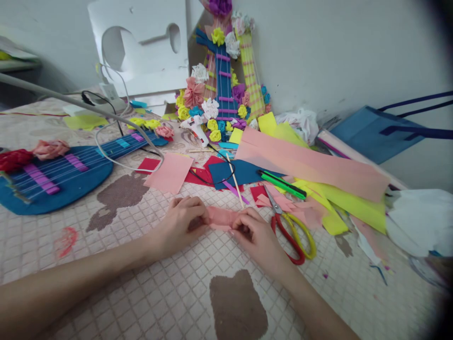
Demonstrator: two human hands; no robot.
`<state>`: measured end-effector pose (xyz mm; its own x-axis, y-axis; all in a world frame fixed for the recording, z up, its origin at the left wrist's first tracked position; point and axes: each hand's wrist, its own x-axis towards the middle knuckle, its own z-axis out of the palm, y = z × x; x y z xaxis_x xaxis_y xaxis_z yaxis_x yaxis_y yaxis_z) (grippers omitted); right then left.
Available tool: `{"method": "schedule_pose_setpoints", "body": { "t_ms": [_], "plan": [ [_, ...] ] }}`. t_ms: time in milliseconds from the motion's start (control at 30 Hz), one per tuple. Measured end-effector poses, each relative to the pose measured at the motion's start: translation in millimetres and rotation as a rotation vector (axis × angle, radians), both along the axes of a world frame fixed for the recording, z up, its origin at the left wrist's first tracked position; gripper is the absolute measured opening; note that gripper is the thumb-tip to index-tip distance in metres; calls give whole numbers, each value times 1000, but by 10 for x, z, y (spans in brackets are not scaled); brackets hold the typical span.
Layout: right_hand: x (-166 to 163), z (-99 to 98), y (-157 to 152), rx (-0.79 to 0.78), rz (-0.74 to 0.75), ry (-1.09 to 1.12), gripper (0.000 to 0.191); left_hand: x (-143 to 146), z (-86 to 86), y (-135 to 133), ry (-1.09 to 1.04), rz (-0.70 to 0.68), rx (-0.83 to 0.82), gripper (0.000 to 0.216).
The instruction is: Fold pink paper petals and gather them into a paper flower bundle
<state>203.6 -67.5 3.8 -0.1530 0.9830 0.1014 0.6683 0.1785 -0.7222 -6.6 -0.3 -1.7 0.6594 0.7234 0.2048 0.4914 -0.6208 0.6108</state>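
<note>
A small strip of pink crepe paper [222, 217] is stretched between my two hands, just above the patterned tablecloth. My left hand [182, 222] pinches its left end with the fingers curled over. At the other end, my right hand [260, 233] grips the paper between thumb and fingers. Part of each end is hidden by the fingertips. A thin wooden stick [234, 179] lies right behind the strip. Close to my right hand are scissors [288, 229] with one red and one yellow handle. A pink paper square [170, 173] lies beyond my left hand.
A green cutter knife [282, 184] lies on blue, yellow and pink sheets [311, 163]. Behind stands a white glue gun [196, 128] with its black cord. A blue flower-trimmed paper guitar [67, 177] lies at left; others [225, 80] lean on the wall. A white cable [63, 94] crosses the left side.
</note>
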Motion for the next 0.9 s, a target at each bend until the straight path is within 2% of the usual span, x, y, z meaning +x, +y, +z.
{"method": "schedule_pose_setpoints", "body": {
  "t_ms": [400, 600, 900],
  "plan": [
    [-30, -12, 11, 23, -51, -26, 16, 16, -52, 8, 14, 18, 61, 6],
    [-45, 7, 16, -5, -55, -34, 15, -23, -22, 77, -30, -41, -4, 8],
    [-25, -13, 8, -4, -38, -42, 13, -29, -13, 91, -49, -32, -4, 15]
  ]
}}
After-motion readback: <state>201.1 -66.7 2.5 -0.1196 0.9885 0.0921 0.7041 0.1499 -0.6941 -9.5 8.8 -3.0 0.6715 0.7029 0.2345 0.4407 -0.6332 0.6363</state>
